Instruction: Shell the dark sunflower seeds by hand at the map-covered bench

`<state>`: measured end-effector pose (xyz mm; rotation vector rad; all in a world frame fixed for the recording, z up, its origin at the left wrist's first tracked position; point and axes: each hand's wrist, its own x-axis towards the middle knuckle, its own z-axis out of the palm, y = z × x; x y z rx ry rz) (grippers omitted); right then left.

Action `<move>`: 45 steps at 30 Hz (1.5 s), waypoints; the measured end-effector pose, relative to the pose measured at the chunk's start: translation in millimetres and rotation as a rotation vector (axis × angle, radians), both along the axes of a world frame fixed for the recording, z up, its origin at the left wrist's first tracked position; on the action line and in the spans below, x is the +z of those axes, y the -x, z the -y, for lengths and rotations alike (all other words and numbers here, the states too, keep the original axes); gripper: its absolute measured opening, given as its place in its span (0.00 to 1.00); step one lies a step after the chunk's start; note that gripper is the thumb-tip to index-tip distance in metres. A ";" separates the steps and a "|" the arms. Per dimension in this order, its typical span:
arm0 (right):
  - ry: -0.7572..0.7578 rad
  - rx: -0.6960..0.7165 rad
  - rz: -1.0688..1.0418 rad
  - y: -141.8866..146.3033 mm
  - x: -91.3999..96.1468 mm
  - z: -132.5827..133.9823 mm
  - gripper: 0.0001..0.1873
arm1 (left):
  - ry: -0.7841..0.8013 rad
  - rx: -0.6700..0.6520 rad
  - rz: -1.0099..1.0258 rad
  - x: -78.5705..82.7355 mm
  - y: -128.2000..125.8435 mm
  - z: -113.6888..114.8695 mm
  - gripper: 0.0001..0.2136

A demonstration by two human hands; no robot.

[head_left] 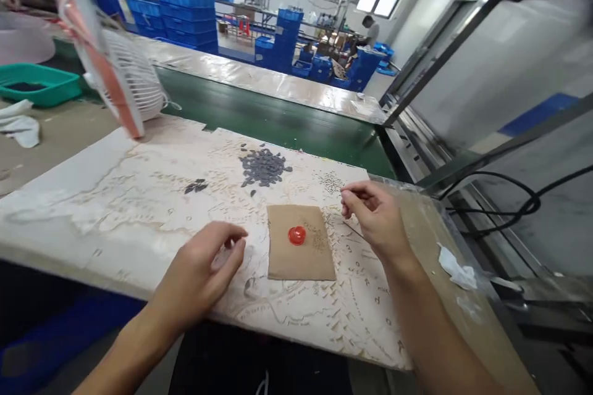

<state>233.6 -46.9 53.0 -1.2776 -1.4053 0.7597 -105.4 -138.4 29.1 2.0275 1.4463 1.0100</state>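
My left hand (204, 268) hovers over the printed mat, left of a brown cardboard square (282, 262); its thumb and index finger are apart with nothing between them. On the cardboard sits a small glossy red piece (296, 235), with a scatter of tiny specks (319, 238) beside it. My right hand (377, 219) is at the cardboard's upper right, its fingers curled and fingertips pinched close to a spread of tiny dark bits (330, 182). Whatever the pinch holds is too small to make out. A thin dark stick (354, 231) shows just below that hand; whether the hand touches it is unclear.
A pile of dark grey pieces (264, 168) and a smaller black cluster (196, 186) lie on the mat (139, 197). A fan (125, 74) stands at the left, beyond it a green tray (55, 87). Black cables (504, 179) hang right. Behind runs a green belt (259, 108).
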 end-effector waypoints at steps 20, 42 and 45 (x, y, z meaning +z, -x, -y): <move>0.388 -0.022 0.560 -75.1 -7.6 0.7 0.12 | -0.218 -0.302 -0.147 -32.1 -68.7 -166.2 0.08; 0.160 -0.158 0.558 -42.0 -23.8 -5.1 0.09 | -0.277 -0.019 -0.271 -47.4 -69.7 -175.9 0.12; 0.153 -0.093 0.575 -27.9 -22.3 -19.4 0.10 | -0.283 -0.001 -0.269 -48.5 -70.5 -176.6 0.12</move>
